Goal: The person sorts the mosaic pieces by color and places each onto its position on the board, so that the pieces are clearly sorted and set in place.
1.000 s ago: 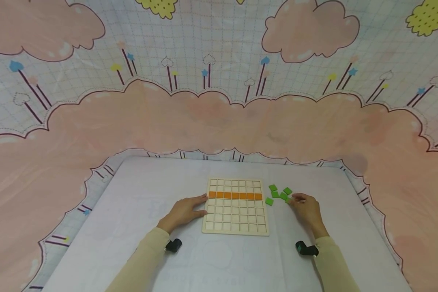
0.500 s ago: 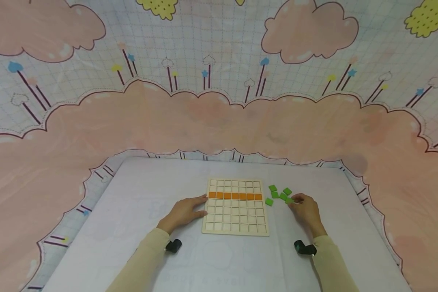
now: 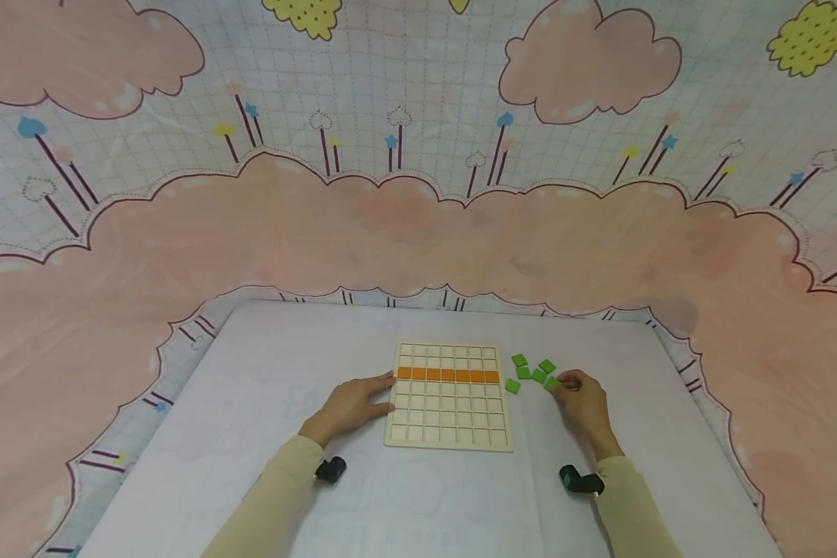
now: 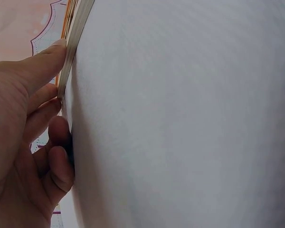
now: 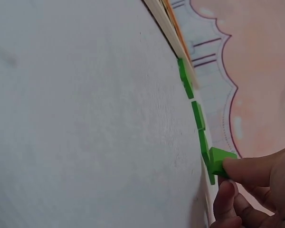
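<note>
A square wooden grid board (image 3: 449, 412) lies on the table, with one row of its cells filled by orange tiles (image 3: 449, 376). My left hand (image 3: 349, 404) rests at the board's left edge, thumb and forefinger spread apart and touching its side. In the left wrist view, the thumb lies against the wooden edge (image 4: 79, 28). Right of the board, my right hand (image 3: 587, 404) pinches a green tile (image 5: 219, 160) between thumb and fingers, tilted up close over the other tiles. Several loose green tiles (image 3: 519, 360) lie flat between that hand and the board.
A white cloth covers the table (image 3: 307, 333), its far edge meeting a patterned pink backdrop (image 3: 390, 232). Black wrist devices show at the left wrist (image 3: 331, 470) and the right wrist (image 3: 581, 480).
The right fingertips, earlier at the nearest green tile, now pinch it, and more of the tile shows. My left hand and the board stay still; the view shifts slightly.
</note>
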Tool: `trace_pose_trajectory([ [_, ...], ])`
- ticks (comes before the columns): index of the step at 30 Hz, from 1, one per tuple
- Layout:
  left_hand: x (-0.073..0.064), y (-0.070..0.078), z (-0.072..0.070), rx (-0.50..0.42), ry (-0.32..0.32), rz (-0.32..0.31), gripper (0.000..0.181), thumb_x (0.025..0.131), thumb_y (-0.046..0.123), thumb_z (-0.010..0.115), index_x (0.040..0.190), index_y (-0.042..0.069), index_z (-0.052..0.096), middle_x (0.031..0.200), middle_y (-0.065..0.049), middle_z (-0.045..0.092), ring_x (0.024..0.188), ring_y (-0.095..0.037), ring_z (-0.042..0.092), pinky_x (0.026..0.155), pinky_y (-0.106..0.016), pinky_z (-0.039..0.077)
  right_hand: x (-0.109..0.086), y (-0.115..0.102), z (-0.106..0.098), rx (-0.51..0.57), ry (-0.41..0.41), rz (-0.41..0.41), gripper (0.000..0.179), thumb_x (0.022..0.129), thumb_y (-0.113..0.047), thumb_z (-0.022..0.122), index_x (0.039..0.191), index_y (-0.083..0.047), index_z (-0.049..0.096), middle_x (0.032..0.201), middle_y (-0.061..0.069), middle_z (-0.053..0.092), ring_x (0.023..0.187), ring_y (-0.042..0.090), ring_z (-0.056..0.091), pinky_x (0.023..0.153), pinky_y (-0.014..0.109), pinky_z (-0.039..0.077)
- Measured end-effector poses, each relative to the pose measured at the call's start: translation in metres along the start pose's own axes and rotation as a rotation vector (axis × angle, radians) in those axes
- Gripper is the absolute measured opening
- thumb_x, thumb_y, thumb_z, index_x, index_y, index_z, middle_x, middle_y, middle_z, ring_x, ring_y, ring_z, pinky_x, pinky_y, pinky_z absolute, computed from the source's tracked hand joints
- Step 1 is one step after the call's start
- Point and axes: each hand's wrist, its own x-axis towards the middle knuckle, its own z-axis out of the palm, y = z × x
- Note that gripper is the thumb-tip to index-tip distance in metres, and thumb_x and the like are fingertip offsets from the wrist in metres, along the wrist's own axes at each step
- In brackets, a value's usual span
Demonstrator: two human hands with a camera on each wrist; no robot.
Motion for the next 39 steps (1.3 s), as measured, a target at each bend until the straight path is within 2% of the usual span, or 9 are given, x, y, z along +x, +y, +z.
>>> trace_pose_trajectory([
  [5,0.000,-0.001,0.001,-0.012,0.002,0.016,0.059,0.090,0.045,0.067,0.143,0.024,0.052,0.154,0.010,0.043,0.141,-0.026,0.045,0.117,-0.049,0.037,-0.003,-0.003,0.003,0.018,-0.012,0.014,0.024,0.092,-0.016,0.064,0.112,-0.003,0.065,0.107,0.017,0.069,0.097,0.029,0.066,0.075,0.027,0.046],
  [12,0.000,-0.003,0.001,0.005,0.000,0.019,0.059,0.091,0.046,0.066,0.144,0.025,0.051,0.154,0.011,0.043,0.141,-0.025,0.045,0.117,-0.048,0.037,-0.007,-0.014,0.009,0.031,-0.011,-0.024,0.022,0.091,-0.015,0.066,0.110,-0.003,0.066,0.106,0.017,0.070,0.094,0.028,0.066,0.076,0.030,0.050],
  [20,0.000,-0.003,0.001,0.005,-0.002,0.016,0.060,0.090,0.046,0.067,0.143,0.024,0.052,0.153,0.010,0.044,0.140,-0.026,0.046,0.116,-0.048,0.037,-0.010,-0.032,0.017,0.072,-0.026,-0.056,0.024,0.090,-0.012,0.069,0.111,0.000,0.066,0.109,0.020,0.069,0.092,0.026,0.066,0.067,0.023,0.051],
  [30,0.000,-0.002,0.001,0.004,0.011,0.018,0.058,0.090,0.046,0.067,0.143,0.025,0.053,0.153,0.011,0.044,0.139,-0.027,0.047,0.116,-0.050,0.038,-0.013,-0.050,0.029,0.108,-0.036,-0.095,0.024,0.089,-0.011,0.069,0.111,-0.001,0.066,0.107,0.020,0.070,0.090,0.025,0.066,0.064,0.021,0.050],
  [39,0.001,-0.002,0.002,0.009,0.006,0.008,0.059,0.090,0.046,0.067,0.143,0.025,0.052,0.153,0.011,0.043,0.140,-0.025,0.046,0.116,-0.049,0.038,-0.017,-0.070,0.044,0.145,-0.070,-0.103,0.021,0.089,-0.011,0.071,0.108,-0.003,0.067,0.106,0.015,0.070,0.091,0.023,0.064,0.070,0.022,0.052],
])
